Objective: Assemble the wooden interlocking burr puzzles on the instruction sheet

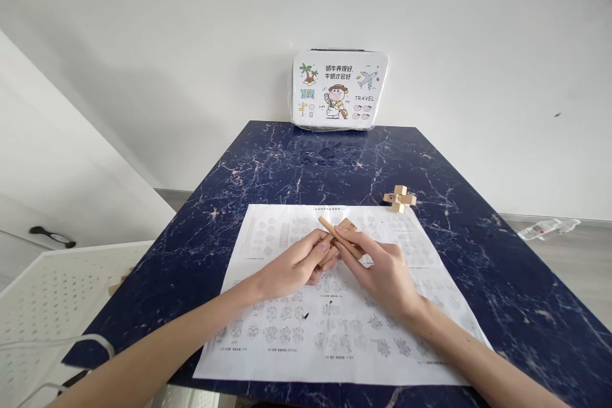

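Observation:
Over the upper middle of a printed instruction sheet (268,357), both hands meet around several light wooden puzzle pieces (350,225). My left hand (296,264) is closed on the lower left side of them, its thumb pressed against the wood. Thumb and fingers of my right hand (385,261) pinch a narrow wooden stick (325,224) that slants across the other pieces. Fingers cover much of the wood, so how the pieces fit together cannot be made out. Beyond the right hand, an interlocked wooden burr puzzle (400,199) rests at the sheet's top right corner.
The dark blue marble-patterned table (306,172) reaches back to a white wall. A white case with cartoon prints (340,89) stands against that wall. At left are a white perforated surface (52,287) and a white cable (90,337). Clear plastic packaging (549,228) lies at right.

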The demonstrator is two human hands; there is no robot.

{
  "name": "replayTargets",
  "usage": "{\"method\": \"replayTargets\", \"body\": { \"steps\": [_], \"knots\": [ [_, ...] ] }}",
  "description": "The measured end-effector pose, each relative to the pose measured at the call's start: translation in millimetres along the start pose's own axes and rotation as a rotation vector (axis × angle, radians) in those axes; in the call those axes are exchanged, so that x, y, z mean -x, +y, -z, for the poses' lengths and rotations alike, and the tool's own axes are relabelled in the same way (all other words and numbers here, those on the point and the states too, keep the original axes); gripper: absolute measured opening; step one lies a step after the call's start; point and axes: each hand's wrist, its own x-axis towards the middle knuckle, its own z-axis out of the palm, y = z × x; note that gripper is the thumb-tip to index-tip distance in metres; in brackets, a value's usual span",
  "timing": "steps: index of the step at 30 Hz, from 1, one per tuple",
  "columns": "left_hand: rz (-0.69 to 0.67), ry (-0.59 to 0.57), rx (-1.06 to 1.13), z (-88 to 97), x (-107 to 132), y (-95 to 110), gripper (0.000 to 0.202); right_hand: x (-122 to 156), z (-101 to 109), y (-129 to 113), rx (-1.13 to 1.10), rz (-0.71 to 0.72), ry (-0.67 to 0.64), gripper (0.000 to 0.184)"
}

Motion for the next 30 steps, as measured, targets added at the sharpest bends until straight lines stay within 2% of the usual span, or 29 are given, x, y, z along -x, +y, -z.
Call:
{"method": "replayTargets", "body": {
  "steps": [13, 18, 21, 24, 26, 30],
  "knots": [
    [-0.015, 0.002, 0.051, -3.2, -0.3, 3.5, 0.030, -1.5, 1.6, 0.5, 0.038, 0.025, -0.014, 0.030],
    [-0.027, 0.016, 0.079, -0.5, -0.1, 4.0, 0.029, -2.4, 3.1, 1.8, -0.018, 0.037, -0.052, 0.031],
    [-0.085, 0.091, 0.117, 3.8, -0.9, 4.5, 0.028, -2.9, 1.8, -0.9, -0.055, 0.029, -0.066, 0.046],
    [-0.141, 0.220, 0.153, 9.7, -1.6, 5.2, 0.029, -4.1, -0.9, -4.2, -0.057, 0.011, -0.066, 0.064],
    [-0.161, 0.309, 0.172, 13.9, -2.2, 5.2, 0.029, -5.0, -3.2, -3.5, -0.023, 0.011, -0.083, 0.061],
    [-0.204, 0.433, 0.153, 21.6, -5.2, 2.1, 0.034, -6.2, -8.1, 5.0, 0.048, 0.065, -0.175, 0.045]
  ]
}}
